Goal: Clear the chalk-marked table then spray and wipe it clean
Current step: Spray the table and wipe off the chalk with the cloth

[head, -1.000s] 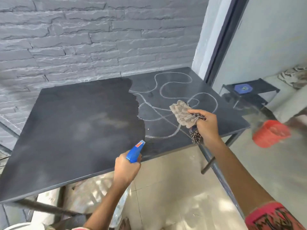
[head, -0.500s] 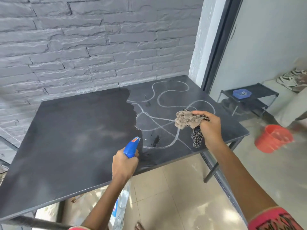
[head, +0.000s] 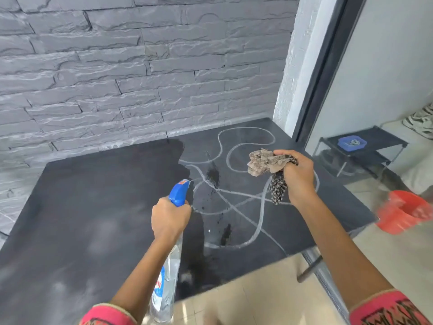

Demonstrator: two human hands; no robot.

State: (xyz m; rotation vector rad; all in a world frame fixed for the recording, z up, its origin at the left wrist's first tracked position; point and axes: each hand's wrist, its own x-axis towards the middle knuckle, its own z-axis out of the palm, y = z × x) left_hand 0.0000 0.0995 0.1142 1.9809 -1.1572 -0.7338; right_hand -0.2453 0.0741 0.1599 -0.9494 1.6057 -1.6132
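While my left hand [head: 169, 219] curled its fingers round the bottle [head: 179, 192] over the table [head: 93, 207], nozzle aimed far-right at the chalk loops [head: 246, 144], my right hand [head: 298, 177] clenched the bunched cloth [head: 262, 161] above them. Wet spots [head: 213, 175] dotted the chalk.

Bright even daylight, soft shadows, wide-angle bowing at edges, motion blur on the red bucket [head: 403, 212]
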